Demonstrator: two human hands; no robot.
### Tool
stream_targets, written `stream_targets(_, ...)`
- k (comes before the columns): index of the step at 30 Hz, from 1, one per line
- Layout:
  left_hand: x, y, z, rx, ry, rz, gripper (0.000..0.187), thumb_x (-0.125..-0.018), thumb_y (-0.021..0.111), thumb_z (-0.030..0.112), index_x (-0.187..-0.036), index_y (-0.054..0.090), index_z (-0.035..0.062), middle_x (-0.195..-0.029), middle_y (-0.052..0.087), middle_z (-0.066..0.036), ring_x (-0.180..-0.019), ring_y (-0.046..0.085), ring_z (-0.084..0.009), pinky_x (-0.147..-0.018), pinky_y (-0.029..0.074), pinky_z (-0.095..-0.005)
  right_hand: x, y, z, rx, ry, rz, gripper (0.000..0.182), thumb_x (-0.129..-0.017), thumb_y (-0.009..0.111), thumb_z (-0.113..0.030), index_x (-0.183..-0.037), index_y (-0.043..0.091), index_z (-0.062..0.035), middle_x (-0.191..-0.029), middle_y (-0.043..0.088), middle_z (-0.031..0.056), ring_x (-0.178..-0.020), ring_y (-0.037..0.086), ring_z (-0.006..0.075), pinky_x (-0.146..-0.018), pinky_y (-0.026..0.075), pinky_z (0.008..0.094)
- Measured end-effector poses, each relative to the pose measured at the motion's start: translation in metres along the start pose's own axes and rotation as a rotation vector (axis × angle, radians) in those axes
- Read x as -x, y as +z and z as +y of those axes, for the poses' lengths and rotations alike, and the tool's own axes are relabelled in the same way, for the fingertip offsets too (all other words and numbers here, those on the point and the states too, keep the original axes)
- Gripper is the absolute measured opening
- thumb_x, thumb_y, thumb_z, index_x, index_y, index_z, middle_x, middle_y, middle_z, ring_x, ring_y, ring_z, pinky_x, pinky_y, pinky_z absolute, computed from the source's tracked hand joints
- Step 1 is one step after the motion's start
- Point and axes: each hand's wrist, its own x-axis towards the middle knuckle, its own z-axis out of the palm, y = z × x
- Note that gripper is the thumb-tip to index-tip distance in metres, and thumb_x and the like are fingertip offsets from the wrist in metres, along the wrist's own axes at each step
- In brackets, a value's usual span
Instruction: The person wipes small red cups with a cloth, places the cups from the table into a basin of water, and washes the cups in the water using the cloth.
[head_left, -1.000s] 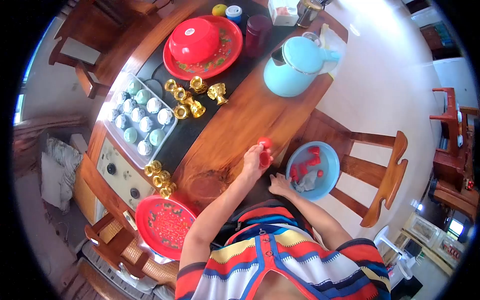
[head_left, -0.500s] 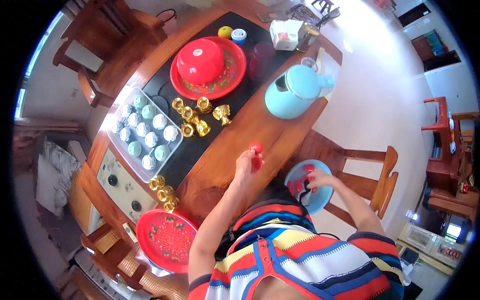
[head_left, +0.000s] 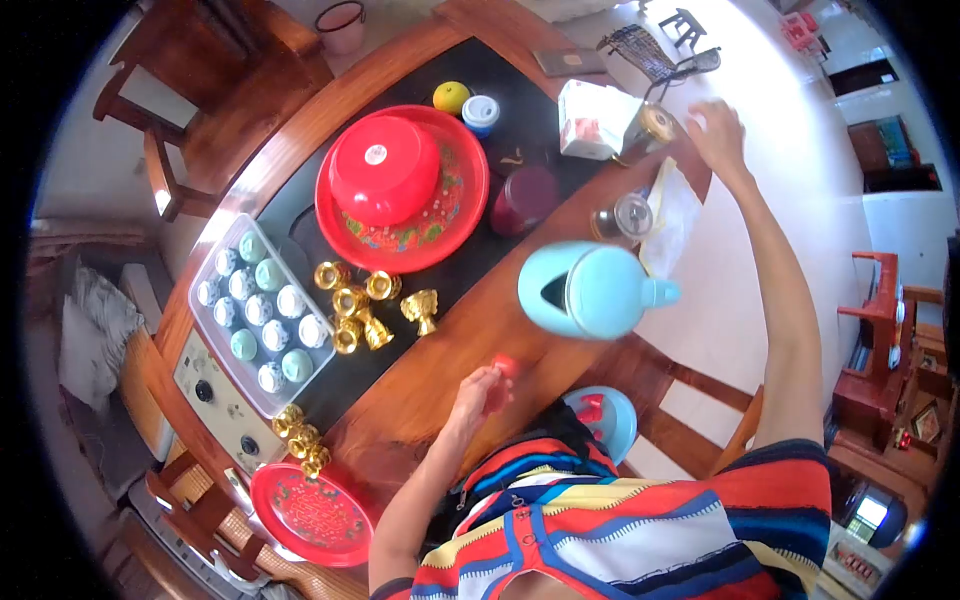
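My left hand is closed around a small red stemmed cup above the near edge of the wooden table. My right hand is stretched out over the table's far right end, beside a glass jar with a gold lid. Its fingers look apart and hold nothing visible, though slightly blurred. Below the table edge, a light-blue basin holds several red pieces. A turquoise kettle stands between my hands. Several gold goblets are grouped on the black table strip.
A red bowl sits upside down on a red tray. A clear plastic box contains several cups. Another red tray lies at lower left. A white tissue box, a dark red container and a wooden chair are also around.
My right hand has left the blue basin and reached up to the table's far right end. My left hand still holds the red cup. The view has shifted.
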Motion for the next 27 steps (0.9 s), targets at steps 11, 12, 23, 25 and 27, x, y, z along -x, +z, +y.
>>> stream_targets(11,-0.020,0.005,0.037,-0.016,-0.085,-0.055,0.016,-0.090,0.054,0.021,-0.087,0.057,0.0056,-0.075,0.063,-0.007,-0.057,0.060,-0.0153,-0.050,0.047,-0.0246,-0.162,0.169,-0.085,0.181,-0.436,-0.396,0.022,-0.077,0.052,-0.004,-0.097,0.059,-0.0081,-0.103,0.053,0.0065,-0.103,0.046,0.0258,-0.081,0.038,0.0413)
stream_targets(12,-0.022,0.007,0.041,-0.004,-0.086,-0.065,0.017,-0.090,0.053,0.021,-0.087,0.057,0.0048,-0.075,0.063,-0.007,-0.058,0.059,-0.0157,-0.052,0.048,-0.0253,-0.168,0.180,-0.085,0.177,-0.446,-0.395,0.022,-0.077,0.052,-0.004,-0.097,0.059,-0.0081,-0.103,0.053,0.0065,-0.103,0.046,0.0258,-0.081,0.038,0.0413)
stream_targets(23,-0.025,0.004,0.053,0.025,-0.135,-0.126,0.018,-0.090,0.052,0.021,-0.088,0.056,0.0035,-0.080,0.063,-0.010,-0.071,0.060,-0.0166,-0.064,0.050,-0.0274,-0.190,0.241,-0.067,0.251,-0.635,-0.542,0.057,-0.066,0.066,-0.007,-0.118,0.044,-0.0061,-0.112,0.052,0.0090,-0.108,0.047,0.0257,-0.088,0.039,0.0386)
stream_targets(25,-0.025,0.005,0.055,0.029,-0.156,-0.130,0.018,-0.091,0.052,0.021,-0.090,0.057,0.0036,-0.081,0.063,-0.010,-0.072,0.060,-0.0163,-0.065,0.050,-0.0271,-0.193,0.244,-0.062,0.222,-0.666,-0.559,0.057,-0.065,0.066,-0.006,-0.118,0.045,-0.0042,-0.111,0.053,0.0104,-0.107,0.048,0.0266,-0.088,0.040,0.0381)
stream_targets(27,-0.027,0.003,0.052,0.030,-0.149,-0.134,0.018,-0.091,0.052,0.021,-0.092,0.056,0.0033,-0.081,0.063,-0.010,-0.071,0.060,-0.0173,-0.065,0.050,-0.0282,-0.193,0.242,-0.060,0.134,-0.721,-0.521,0.059,-0.064,0.065,-0.006,-0.118,0.044,0.0007,-0.110,0.053,0.0138,-0.107,0.048,0.0288,-0.088,0.040,0.0381)
